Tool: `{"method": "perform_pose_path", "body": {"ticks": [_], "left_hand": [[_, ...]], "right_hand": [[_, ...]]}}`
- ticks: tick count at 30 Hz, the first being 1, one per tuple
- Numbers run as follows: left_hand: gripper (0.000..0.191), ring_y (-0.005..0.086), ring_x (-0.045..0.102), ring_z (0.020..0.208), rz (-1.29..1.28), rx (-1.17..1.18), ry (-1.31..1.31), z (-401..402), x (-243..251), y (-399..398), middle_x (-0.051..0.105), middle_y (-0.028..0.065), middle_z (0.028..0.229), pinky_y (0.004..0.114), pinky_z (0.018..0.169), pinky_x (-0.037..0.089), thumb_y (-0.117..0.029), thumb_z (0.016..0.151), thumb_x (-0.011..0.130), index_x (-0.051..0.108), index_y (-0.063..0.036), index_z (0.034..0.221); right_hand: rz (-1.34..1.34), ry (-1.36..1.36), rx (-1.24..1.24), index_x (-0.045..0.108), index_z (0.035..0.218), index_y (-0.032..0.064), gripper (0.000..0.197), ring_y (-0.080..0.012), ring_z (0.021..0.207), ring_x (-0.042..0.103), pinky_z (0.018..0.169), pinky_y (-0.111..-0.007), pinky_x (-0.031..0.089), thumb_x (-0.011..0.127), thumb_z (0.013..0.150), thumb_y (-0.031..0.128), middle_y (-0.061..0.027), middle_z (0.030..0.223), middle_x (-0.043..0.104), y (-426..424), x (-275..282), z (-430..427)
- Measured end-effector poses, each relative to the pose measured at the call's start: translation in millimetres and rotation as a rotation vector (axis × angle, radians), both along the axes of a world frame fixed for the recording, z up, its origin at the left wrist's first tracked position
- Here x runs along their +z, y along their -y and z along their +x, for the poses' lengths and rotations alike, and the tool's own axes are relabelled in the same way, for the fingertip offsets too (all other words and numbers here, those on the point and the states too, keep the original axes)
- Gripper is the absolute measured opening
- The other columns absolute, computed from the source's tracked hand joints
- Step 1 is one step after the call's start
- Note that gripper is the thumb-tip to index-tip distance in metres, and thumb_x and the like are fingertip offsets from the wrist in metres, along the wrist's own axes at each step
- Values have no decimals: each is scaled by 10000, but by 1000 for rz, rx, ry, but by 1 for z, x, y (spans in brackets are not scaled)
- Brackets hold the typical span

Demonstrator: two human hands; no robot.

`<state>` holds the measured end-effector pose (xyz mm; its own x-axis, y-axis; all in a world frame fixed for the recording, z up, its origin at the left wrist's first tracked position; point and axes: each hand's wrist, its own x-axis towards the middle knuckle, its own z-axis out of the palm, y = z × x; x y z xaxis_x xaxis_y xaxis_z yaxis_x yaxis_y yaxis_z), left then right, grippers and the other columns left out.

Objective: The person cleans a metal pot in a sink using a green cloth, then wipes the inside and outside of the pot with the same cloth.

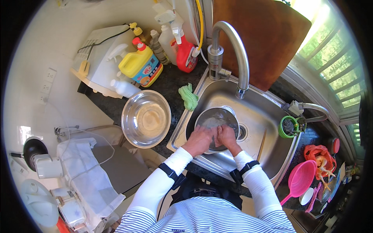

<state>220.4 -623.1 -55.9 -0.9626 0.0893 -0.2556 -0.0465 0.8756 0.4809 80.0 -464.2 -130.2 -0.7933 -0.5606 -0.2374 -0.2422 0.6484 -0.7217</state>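
Note:
Both my hands are inside a round metal pot (200,117) that sits at the left side of a stainless steel sink (262,107). Greyish water seems to lie in the pot. My right hand (228,137) grips a small pinkish piece (217,141); whether it is cloth or food I cannot tell. Close beside it, my left hand (201,139) reaches down with its fingertips partly hidden. To the right of the pot are the sink drain (242,132) and a pair of chopsticks (262,145). A tall curved faucet (246,58) rises behind.
A steel basin (126,119) and a green cloth (188,96) lie left of the sink. Behind stand a yellow detergent jug (142,67) and a red spray bottle (185,55). Right are a green scrubber holder (282,128), a pink strainer (301,177) and a second faucet (322,112).

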Motion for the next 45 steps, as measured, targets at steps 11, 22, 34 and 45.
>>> {"method": "perform_pose_path", "body": {"ticks": [11,22,34,45], "left_hand": [[779,605,728,1259,78,750,10,-8,9,4,664,480,1413,591,1113,602,-25,963,681,391,202,1649],[432,594,777,1164,108,846,219,-28,-3,10,782,432,1185,618,1046,641,-59,992,683,581,169,1344],[357,588,779,1174,111,779,175,-37,-5,2,788,413,1203,630,1047,639,-65,1010,649,606,133,1304],[309,602,767,1178,98,802,161,-34,-14,1,783,422,1185,648,1055,627,-77,1010,659,663,114,1254]], "right_hand": [[272,24,804,853,1013,-19,445,-536,1080,780,1007,-611,616,673,1096,379,-344,1109,807,-14,2,27],[4,157,451,841,1189,54,349,-554,1077,755,958,-606,600,687,1115,358,-304,1118,811,3,19,67],[438,-99,1029,884,1344,213,369,-392,1207,780,1095,-499,585,701,1025,187,-140,1225,846,-72,69,-19],[300,291,952,720,1517,31,639,-517,1252,750,1143,-578,553,711,1043,459,-321,1273,807,-41,29,24]]}}
